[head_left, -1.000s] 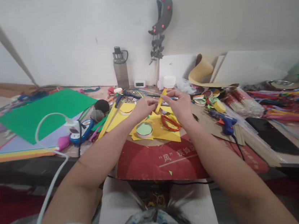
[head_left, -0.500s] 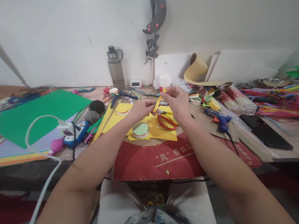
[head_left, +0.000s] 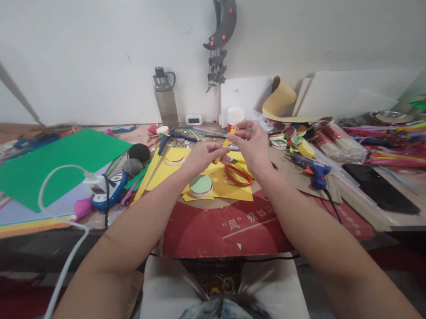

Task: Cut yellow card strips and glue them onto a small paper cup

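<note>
yellow strip [head_left: 229, 140]: left hand [head_left: 205, 156] pinching lower end, right hand [head_left: 253, 144] pinching upper; forearms angled inward.

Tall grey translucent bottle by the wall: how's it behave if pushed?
The tall grey translucent bottle may tip if pushed high, being much taller than wide. It looks rigid: its sides stand straight. Toppled, it could roll, its body seeming round, until the dark loop handle near its top catches.
</note>
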The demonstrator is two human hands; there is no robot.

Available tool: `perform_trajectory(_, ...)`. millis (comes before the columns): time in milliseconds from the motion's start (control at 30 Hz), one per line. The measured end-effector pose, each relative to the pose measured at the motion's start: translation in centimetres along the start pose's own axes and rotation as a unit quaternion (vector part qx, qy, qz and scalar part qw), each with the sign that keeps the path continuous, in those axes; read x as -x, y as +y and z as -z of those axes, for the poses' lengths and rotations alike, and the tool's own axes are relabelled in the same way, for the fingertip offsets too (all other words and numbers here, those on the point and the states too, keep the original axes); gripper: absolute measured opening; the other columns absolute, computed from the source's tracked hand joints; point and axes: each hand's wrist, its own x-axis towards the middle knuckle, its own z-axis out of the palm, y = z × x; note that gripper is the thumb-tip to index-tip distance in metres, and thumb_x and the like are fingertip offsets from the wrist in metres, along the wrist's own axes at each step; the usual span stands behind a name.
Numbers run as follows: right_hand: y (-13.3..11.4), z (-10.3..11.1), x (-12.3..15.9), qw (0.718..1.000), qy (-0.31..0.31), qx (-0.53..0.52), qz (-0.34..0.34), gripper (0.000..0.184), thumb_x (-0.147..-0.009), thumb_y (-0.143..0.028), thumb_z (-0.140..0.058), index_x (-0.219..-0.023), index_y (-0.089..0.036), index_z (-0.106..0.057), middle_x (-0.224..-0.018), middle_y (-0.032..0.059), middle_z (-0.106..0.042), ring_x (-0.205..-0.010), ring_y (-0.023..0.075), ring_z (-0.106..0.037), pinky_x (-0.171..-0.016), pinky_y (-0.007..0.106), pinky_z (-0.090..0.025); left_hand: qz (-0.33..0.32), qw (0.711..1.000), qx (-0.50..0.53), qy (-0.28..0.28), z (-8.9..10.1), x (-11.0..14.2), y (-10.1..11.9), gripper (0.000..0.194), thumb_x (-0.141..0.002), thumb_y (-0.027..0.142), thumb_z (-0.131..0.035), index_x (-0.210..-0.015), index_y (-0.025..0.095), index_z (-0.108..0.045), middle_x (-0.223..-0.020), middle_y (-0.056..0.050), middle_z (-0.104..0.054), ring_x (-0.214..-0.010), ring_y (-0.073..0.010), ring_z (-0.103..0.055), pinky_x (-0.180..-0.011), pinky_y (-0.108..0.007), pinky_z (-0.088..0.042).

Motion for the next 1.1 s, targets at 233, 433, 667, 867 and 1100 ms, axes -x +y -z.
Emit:
perform_trajectory(233,0.16,0.04,-0.04,0.999,-0.001,-0.029,0.018,0.033,-0.069,-0.027,-0.08,-0.096,-0.022,-0.061,-0.074,-0.005,-0.067,-0.07,0.0128,-0.065,-0.066,0.027,-0.051,0.013,1.0,0.001,-0.003,-0.02,-0.03,0.13,0.033,-0.083,0.044,-0.072,-0.074,0.013,-0.075,-0.081,-0.01,-0.079,-0.071,-0.0127,-0.068,-0.063,-0.022,-0.046)
perform_trajectory(433,0.63,0.19,-0.27,0.999,0.0,-0.031,0.02,0.033,-0.07,-0.03,-0.082,-0.095,-0.023,-0.062,-0.074,-0.0052,-0.067,-0.068,0.0122,-0.064,-0.064,0.026,-0.05,0.009,1.0,0.005,-0.008,0.0,0.0,0.12,0.033,-0.084,0.044,-0.073,-0.072,0.013,-0.074,-0.078,-0.009,-0.078,-0.068,-0.0118,-0.067,-0.061,-0.022,-0.044)
perform_trajectory(667,0.96,0.31,-0.45,0.999,-0.003,-0.026,0.024,0.031,-0.073,-0.033,-0.082,-0.095,-0.022,-0.063,-0.076,-0.0041,-0.066,-0.067,0.0119,-0.062,-0.065,0.027,-0.05,0.009,1.0,0.02,-0.012,-0.12,-0.08,0.09,0.034,-0.081,0.046,-0.076,-0.074,0.013,-0.075,-0.075,-0.008,-0.078,-0.064,-0.0104,-0.064,-0.06,-0.021,-0.044)
perform_trajectory(867,0.61,0.29,-0.23,0.999,-0.006,-0.04,0.022,0.027,-0.074,-0.037,-0.081,-0.09,-0.022,-0.065,-0.074,-0.004,-0.068,-0.065,0.0119,-0.062,-0.064,0.027,-0.05,0.007,1.0,0.011,-0.009,-0.13,0.08,0.28,0.035,-0.08,0.047,-0.075,-0.071,0.014,-0.074,-0.074,-0.008,-0.077,-0.064,-0.0103,-0.062,-0.059,-0.022,-0.043)
perform_trajectory(1100,0.91,0.33,-0.54,0.998,0.015,-0.055,0.032,0.026,-0.074,-0.037,-0.08,-0.088,-0.022,-0.065,-0.076,-0.0028,-0.07,-0.067,0.0125,-0.063,-0.064,0.026,-0.05,0.005,1.0,0.008,-0.02,0.06,0.06,0.32,0.032,-0.082,0.045,-0.075,-0.074,0.014,-0.074,-0.076,-0.008,-0.078,-0.066,-0.0109,-0.064,-0.061,-0.022,-0.044)
